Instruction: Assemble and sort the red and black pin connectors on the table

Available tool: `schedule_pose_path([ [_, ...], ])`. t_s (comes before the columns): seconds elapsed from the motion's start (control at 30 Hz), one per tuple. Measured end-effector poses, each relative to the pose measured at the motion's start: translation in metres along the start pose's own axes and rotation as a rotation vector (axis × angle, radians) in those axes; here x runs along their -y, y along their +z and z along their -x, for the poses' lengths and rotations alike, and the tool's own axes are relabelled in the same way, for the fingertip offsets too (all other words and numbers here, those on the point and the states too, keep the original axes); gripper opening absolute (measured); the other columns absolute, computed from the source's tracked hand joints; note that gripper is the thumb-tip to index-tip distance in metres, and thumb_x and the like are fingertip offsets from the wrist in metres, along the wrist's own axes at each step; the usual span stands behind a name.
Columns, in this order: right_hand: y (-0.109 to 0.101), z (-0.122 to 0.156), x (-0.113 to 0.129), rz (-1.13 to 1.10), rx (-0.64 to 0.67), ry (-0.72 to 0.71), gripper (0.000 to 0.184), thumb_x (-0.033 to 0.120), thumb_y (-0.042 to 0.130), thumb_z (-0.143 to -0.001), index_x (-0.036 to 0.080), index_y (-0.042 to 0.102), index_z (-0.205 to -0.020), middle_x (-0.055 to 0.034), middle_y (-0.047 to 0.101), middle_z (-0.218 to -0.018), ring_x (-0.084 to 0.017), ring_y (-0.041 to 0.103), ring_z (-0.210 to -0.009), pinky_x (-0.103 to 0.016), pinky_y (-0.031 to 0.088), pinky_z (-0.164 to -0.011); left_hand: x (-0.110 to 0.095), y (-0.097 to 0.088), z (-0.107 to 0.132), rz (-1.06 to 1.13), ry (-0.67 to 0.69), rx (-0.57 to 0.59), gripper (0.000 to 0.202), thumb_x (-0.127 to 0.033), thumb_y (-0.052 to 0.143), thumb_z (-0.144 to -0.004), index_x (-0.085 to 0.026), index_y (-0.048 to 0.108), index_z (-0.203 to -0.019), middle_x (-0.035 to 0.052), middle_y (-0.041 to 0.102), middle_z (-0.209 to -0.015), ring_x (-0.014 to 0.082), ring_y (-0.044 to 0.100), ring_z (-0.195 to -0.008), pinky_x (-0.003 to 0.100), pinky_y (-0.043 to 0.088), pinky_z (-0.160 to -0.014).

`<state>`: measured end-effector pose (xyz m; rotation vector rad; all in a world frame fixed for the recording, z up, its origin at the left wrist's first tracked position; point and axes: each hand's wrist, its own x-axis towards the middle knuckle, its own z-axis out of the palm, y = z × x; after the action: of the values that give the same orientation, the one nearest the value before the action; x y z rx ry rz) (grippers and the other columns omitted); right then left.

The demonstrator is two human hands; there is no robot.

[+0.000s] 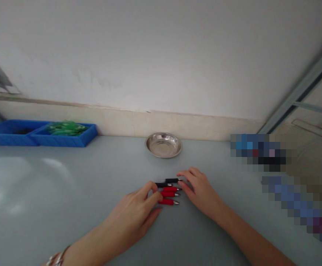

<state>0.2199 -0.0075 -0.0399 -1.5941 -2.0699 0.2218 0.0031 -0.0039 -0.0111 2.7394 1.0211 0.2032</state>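
Left hand (140,210) loosely curled over the left ends of the pens, fingertips by the red pens (170,194); can't tell if it grips any. Right hand (195,186) half open, thumb and forefinger apart at the tip of the farther black pen (172,180); contact unclear. Three red, two black pens lie side by side on grey bench (102,166). Metal dish (163,147) beyond; blue trays (64,141) far left, green items (67,128) in one.

pens (170,194), seemingly, between the hands (134,208), bowl (163,147) behind, trays (58,141) left near the wall (150,55)
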Motion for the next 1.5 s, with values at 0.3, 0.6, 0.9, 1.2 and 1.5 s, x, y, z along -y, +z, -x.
schedule_pose_path([
  [0.3,-0.003,0.003,0.008,-0.022,0.01,0.004,0.02,0.019,0.046,-0.088,0.016,0.058,-0.103,-0.0081,0.054,-0.091,-0.021,0.049,-0.091,-0.037,0.041,-0.081,0.002,0.001,0.0,0.01,-0.009,0.003,0.021,-0.018,0.042,-0.087,-0.021,0.047,-0.107,0.0053,0.05,-0.104,0.0169,0.058,-0.082,0.029,0.051,-0.071],
  [0.6,-0.004,0.004,0.009,-0.047,0.018,-0.006,0.019,0.019,0.046,-0.087,0.017,0.059,-0.102,-0.008,0.053,-0.092,-0.021,0.049,-0.09,-0.038,0.041,-0.081,0.001,0.001,-0.001,-0.047,-0.027,0.015,0.02,-0.018,0.042,-0.086,-0.021,0.048,-0.106,0.0048,0.052,-0.1,0.0147,0.059,-0.073,0.026,0.05,-0.065],
  [0.9,-0.004,0.005,0.009,-0.041,0.019,-0.019,0.019,0.018,0.046,-0.087,0.018,0.059,-0.102,-0.0073,0.054,-0.092,-0.021,0.05,-0.09,-0.037,0.041,-0.081,-0.001,-0.001,-0.002,-0.041,-0.024,0.03,0.017,-0.018,0.044,-0.085,-0.021,0.05,-0.101,0.0036,0.054,-0.097,0.0145,0.059,-0.076,0.024,0.049,-0.068],
  [1.2,-0.006,0.005,0.012,-0.055,0.03,-0.008,0.02,0.017,0.046,-0.087,0.017,0.059,-0.102,-0.0077,0.053,-0.093,-0.021,0.049,-0.091,-0.038,0.04,-0.081,-0.002,-0.003,-0.002,-0.071,-0.018,0.044,0.014,-0.02,0.045,-0.085,-0.021,0.05,-0.099,0.0036,0.056,-0.092,0.0176,0.059,-0.074,0.028,0.048,-0.064],
  [1.5,-0.005,0.005,0.01,-0.053,0.037,-0.016,0.019,0.017,0.047,-0.087,0.018,0.059,-0.101,-0.0071,0.054,-0.093,-0.021,0.05,-0.09,-0.037,0.04,-0.081,-0.003,-0.006,-0.003,-0.062,-0.002,0.061,0.012,-0.021,0.046,-0.086,-0.021,0.053,-0.095,0.003,0.058,-0.09,0.0172,0.059,-0.074,0.026,0.046,-0.064],
])
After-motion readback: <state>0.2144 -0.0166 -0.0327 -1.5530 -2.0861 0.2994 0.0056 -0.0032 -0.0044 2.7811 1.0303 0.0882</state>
